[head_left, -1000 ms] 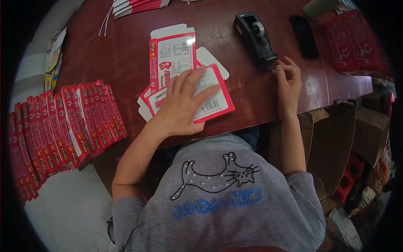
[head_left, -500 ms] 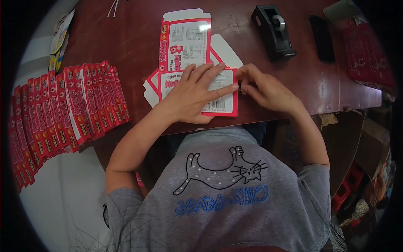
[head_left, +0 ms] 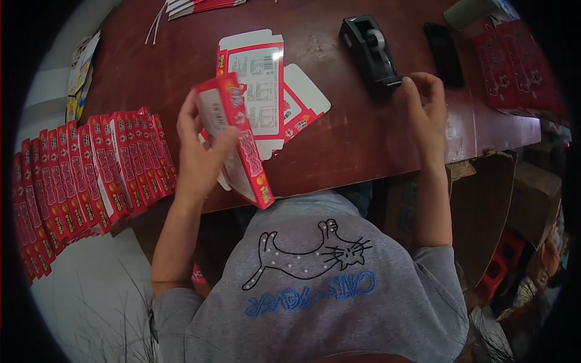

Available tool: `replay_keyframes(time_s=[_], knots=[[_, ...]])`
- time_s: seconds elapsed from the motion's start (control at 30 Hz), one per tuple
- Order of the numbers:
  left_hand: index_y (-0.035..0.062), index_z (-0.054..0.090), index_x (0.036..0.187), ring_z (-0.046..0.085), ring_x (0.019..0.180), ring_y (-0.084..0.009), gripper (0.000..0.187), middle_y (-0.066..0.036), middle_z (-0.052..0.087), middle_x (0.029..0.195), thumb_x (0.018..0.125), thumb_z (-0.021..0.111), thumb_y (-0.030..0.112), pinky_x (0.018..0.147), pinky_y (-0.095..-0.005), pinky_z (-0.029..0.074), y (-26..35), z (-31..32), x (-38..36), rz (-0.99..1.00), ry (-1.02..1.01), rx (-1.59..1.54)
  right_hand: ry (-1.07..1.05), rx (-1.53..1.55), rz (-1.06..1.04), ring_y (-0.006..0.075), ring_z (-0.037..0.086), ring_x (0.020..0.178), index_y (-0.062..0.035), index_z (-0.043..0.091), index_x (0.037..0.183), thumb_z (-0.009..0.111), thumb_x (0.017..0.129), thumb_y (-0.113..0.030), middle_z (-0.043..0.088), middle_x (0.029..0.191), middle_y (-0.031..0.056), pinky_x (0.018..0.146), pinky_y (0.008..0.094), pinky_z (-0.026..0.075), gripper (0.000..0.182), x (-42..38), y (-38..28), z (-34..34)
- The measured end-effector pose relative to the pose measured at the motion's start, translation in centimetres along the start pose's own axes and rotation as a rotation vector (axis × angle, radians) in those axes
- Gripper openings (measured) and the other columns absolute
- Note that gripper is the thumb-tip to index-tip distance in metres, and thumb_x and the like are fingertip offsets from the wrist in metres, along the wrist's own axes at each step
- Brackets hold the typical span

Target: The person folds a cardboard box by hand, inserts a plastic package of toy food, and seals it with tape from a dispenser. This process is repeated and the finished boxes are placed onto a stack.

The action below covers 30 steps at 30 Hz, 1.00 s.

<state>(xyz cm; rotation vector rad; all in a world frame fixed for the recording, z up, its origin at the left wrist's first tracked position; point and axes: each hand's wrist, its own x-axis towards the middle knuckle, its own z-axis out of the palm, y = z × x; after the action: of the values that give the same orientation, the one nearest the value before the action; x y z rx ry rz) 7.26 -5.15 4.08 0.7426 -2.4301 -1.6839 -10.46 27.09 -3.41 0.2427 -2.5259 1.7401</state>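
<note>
My left hand grips a red and white printed carton, tilted up on its edge with its narrow red side turned up. The thumb lies across the near face and the fingers wrap round the far edge. My right hand is at the cutter end of a black tape dispenser, thumb and forefinger pinched at the tape's end; the clear tape itself hardly shows. Flat unfolded cartons lie on the table just beyond the held carton, one crossing over another.
A row of standing red cartons fills the left side. A black phone lies right of the dispenser, near a red printed pack and a grey-green roll. More flat cartons lie at the far edge of the table.
My left hand has lifted the carton off the flat ones, tilting it and moving it left. The right hand has gone from the carton's edge up and right to the tape dispenser.
</note>
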Motion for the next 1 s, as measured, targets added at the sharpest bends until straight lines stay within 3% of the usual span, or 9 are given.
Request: replay_keyframes(time_s=[0.07,0.13,0.23,0.3,0.47,0.57,0.67,0.83,1.0], knots=[[0.0016,0.01,0.159,0.028,0.149,-0.0345,0.091,-0.024,0.013,0.162,0.097,0.067,0.035,0.115,-0.0498,0.035,0.2,-1.9,-0.7,-0.29,0.01,-0.426,-0.006,0.01,0.015,0.0075,0.062,0.091,-0.0062,0.065,0.113,0.071,0.097,-0.027,0.067,0.097,0.0022,0.075,0.0259,0.049,0.027,1.1,0.5,-0.2],[0.0018,0.01,0.16,0.024,0.15,-0.0359,0.094,-0.025,0.011,0.163,0.095,0.069,0.036,0.117,-0.052,0.031,-1.4,-2.6,-2.0,-0.272,-0.052,-0.193,-0.245,0.186,0.38,0.0097,0.061,0.1,-0.0081,0.066,0.116,0.071,0.096,-0.028,0.067,0.105,0.003,0.082,0.0267,0.048,0.029,1.7,-0.3,0.2],[0.0073,0.018,0.16,0.012,0.153,-0.0428,0.099,-0.025,0.008,0.166,0.087,0.078,0.035,0.12,-0.0608,0.018,-2.4,-2.5,-4.3,-0.009,-0.092,0.449,-0.205,0.394,0.339,0.0114,0.061,0.104,-0.0105,0.07,0.111,0.072,0.095,-0.029,0.065,0.122,0.0055,0.087,0.0271,0.047,0.024,1.7,0.9,0.6],[0.0147,0.03,0.158,0.006,0.153,-0.0473,0.097,-0.024,0.008,0.166,0.077,0.083,0.03,0.119,-0.0659,0.014,0.1,-1.7,-4.6,0.355,-0.428,0.966,-0.19,0.446,0.27,0.0122,0.061,0.107,-0.0103,0.071,0.106,0.073,0.094,-0.027,0.061,0.13,0.0074,0.087,0.0278,0.048,0.02,1.1,0.9,0.5],[0.0251,0.056,0.141,0.016,0.152,-0.0456,0.074,-0.015,0.023,0.164,0.072,0.083,0.025,0.12,-0.0658,0.017,-0.7,1.3,-2.2,0.721,-0.694,1.255,-0.122,0.293,0.004,0.0144,0.061,0.111,-0.0076,0.072,0.095,0.074,0.091,-0.019,0.052,0.144,0.0116,0.089,0.0304,0.048,0.012,-1.1,1.7,0.0],[0.0265,0.063,0.132,0.02,0.151,-0.0449,0.065,-0.012,0.029,0.163,0.071,0.083,0.029,0.119,-0.0657,0.019,-0.5,4.1,0.2,0.867,-0.71,1.166,-0.078,0.065,0.02,0.0156,0.061,0.112,-0.0057,0.07,0.094,0.074,0.09,-0.014,0.055,0.14,0.0119,0.087,0.0302,0.05,0.01,-2.6,2.0,0.1],[0.0282,0.063,0.132,0.018,0.152,-0.0452,0.067,-0.014,0.027,0.164,0.07,0.085,0.04,0.118,-0.067,0.02,-0.5,5.7,2.4,0.875,-0.72,0.998,0.068,-0.351,-0.275,0.0149,0.064,0.103,-0.0047,0.07,0.096,0.07,0.093,-0.011,0.065,0.123,0.0113,0.08,0.0276,0.052,0.007,-3.6,3.2,0.0],[0.0313,0.058,0.138,0.023,0.15,-0.0454,0.086,-0.015,0.025,0.164,0.061,0.085,0.059,0.116,-0.0684,0.021,-2.8,5.6,4.2,1.026,-0.706,0.882,-0.502,0.207,0.156,0.0126,0.066,0.078,-0.0011,0.068,0.11,0.064,0.097,-0.006,0.07,0.088,0.0081,0.071,0.0272,0.052,0.015,-7.1,-2.4,0.4],[0.0346,0.05,0.145,0.026,0.149,-0.0433,0.094,-0.016,0.025,0.164,0.061,0.086,0.055,0.115,-0.07,0.021,-5.0,5.4,4.6,1.012,-0.67,0.697,-0.779,0.156,-0.02,0.022,0.068,0.079,-0.0034,0.049,0.137,0.057,0.096,-0.003,0.067,0.085,0.0109,0.074,0.0348,0.053,0.041,-7.3,-2.8,3.2]])
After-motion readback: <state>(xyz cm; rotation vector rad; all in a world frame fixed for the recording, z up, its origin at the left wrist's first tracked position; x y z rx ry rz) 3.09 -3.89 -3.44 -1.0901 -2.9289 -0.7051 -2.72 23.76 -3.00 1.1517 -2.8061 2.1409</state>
